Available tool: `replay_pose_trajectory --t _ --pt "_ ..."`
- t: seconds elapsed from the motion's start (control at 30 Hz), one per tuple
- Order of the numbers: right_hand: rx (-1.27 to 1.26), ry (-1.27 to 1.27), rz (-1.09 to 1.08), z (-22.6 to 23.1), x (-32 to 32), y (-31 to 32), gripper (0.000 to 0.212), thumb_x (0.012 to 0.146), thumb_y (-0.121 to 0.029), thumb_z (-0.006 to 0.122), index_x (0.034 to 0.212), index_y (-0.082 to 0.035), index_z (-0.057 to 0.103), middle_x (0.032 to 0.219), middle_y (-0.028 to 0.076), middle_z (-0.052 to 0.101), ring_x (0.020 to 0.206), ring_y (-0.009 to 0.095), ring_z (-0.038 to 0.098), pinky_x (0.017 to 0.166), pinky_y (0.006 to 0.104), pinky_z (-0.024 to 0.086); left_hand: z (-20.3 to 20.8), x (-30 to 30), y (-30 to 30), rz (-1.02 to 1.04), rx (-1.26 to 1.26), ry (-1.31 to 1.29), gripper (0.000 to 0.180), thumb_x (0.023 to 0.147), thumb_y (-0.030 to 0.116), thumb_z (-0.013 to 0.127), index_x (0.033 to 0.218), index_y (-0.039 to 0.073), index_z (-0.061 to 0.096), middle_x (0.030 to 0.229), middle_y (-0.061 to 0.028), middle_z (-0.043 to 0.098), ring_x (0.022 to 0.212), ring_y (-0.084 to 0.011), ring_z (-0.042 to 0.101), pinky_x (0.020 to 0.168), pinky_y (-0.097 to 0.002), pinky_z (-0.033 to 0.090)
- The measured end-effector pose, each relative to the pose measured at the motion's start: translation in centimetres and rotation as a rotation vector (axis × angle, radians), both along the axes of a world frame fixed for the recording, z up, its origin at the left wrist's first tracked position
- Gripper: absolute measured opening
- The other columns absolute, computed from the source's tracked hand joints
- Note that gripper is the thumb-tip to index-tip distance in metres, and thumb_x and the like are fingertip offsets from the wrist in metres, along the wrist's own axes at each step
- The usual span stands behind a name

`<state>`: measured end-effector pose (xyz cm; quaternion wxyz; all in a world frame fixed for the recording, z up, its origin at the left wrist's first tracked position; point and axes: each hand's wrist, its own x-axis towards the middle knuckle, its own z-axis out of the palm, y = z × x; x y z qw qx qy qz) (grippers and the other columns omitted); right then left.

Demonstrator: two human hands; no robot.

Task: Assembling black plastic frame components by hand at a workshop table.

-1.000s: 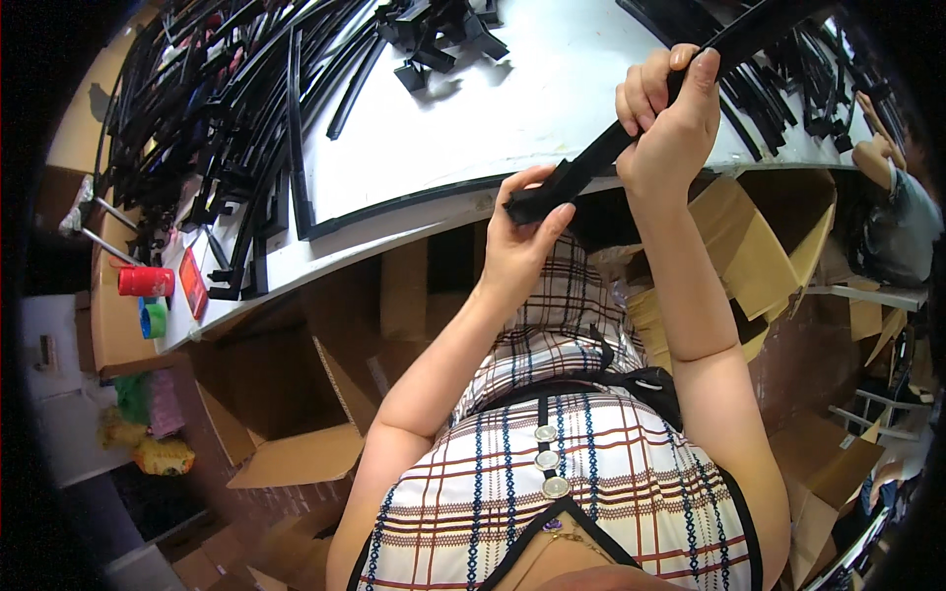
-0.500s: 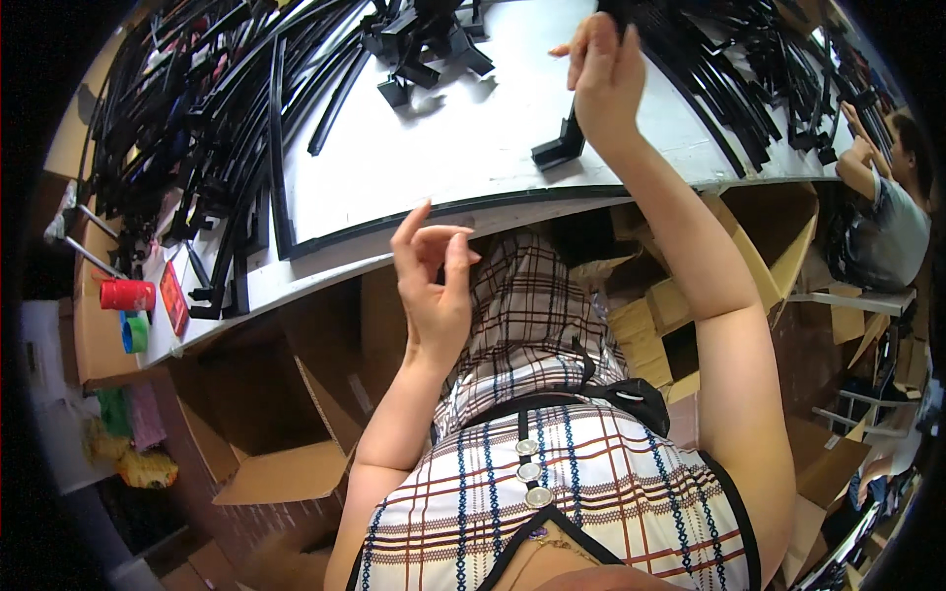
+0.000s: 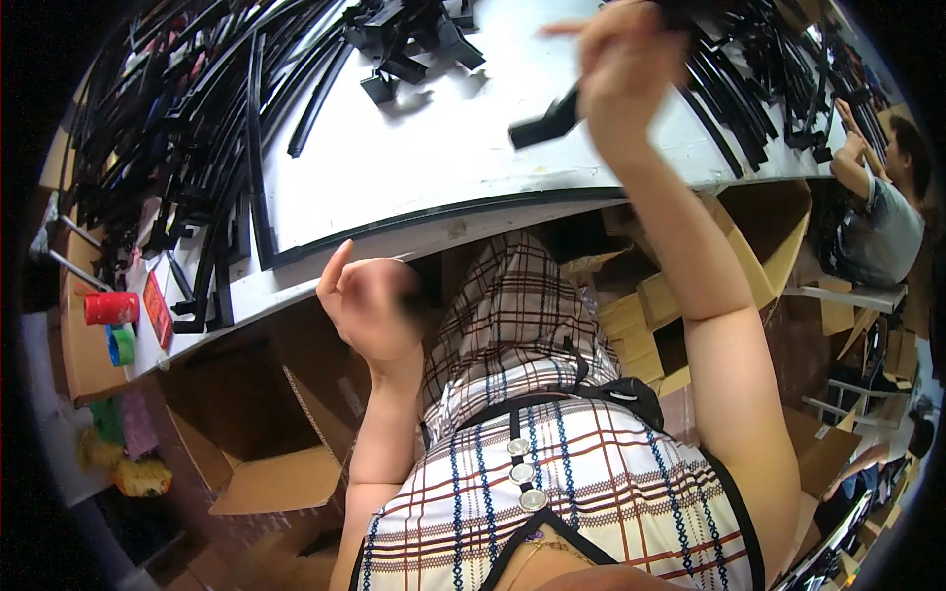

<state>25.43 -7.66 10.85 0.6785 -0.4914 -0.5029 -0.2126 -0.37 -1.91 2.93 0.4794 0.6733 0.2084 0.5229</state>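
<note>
My right hand is raised over the far part of the white table, smeared by motion. A black angled corner piece juts out from its left side, tilted just above the table, and the fingers are closed around its hidden end. My left hand hovers in front of the near table edge, index finger stretched out and the other fingers loosely bent and blurred. Nothing shows clearly in it. Close by, a thin black L-shaped frame lies along the table's near edge and up its left side.
Black strips heap up at the left, and more strips lie at the right. Black corner pieces are piled at the back. A red tape roll sits at the left edge. Cardboard boxes stand below; a co-worker sits at far right.
My right hand has moved slightly toward me and right; the black corner piece has lifted and shifted left. My left hand has moved left and down, away from the frame.
</note>
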Motion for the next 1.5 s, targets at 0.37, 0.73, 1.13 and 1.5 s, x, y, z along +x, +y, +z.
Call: replay_pose_trajectory --t 0.37,0.73,1.13,1.5 --pt "0.072 -0.224 -0.024 1.3 1.1 0.7 0.035 0.103 -0.024 0.028 0.074 -0.009 0.04 0.054 -0.001 0.035 0.042 0.004 0.035 0.065 0.0376 0.059 0.6 -1.0 0.7 0.089 0.077 -0.021 0.032 0.095 0.009 0.045 0.126 0.002 0.04 0.086 -0.0082 0.059 0.07 -0.0097 0.052 0.066 -0.0223 0.047" --pt "0.049 0.232 0.082 -2.9 3.9 1.3 0.023 0.102 -0.023 0.037 0.086 -0.007 0.043 0.057 -0.004 0.04 0.044 0.004 0.038 0.054 0.024 0.052 0.4 -1.4 -0.1 0.034 0.067 0.029 0.026 0.096 0.009 0.045 0.121 0.002 0.046 0.085 -0.0068 0.059 0.071 -0.0097 0.052 0.068 -0.0225 0.047" --pt "0.245 0.861 0.123 -2.3 -3.9 -8.6 0.022 0.102 -0.023 0.036 0.092 -0.006 0.047 0.065 -0.003 0.034 0.051 0.006 0.034 0.073 0.0391 0.057 -0.2 6.2 -5.2 -0.77 -0.386 0.172 0.035 0.095 0.011 0.055 0.126 -0.003 0.048 0.098 -0.0067 0.059 0.084 -0.0114 0.061 0.076 -0.024 0.05" --pt "0.145 0.868 0.424 -5.9 -5.0 -9.7 0.047 0.103 -0.034 0.025 0.132 -0.002 0.041 0.087 0.005 0.06 0.077 0.01 0.058 0.088 0.0373 0.052 0.4 6.3 -7.0 -0.663 -0.482 0.123 0.031 0.097 0.017 0.052 0.119 -0.005 0.052 0.088 -0.0125 0.066 0.074 -0.0168 0.067 0.071 -0.0277 0.056"
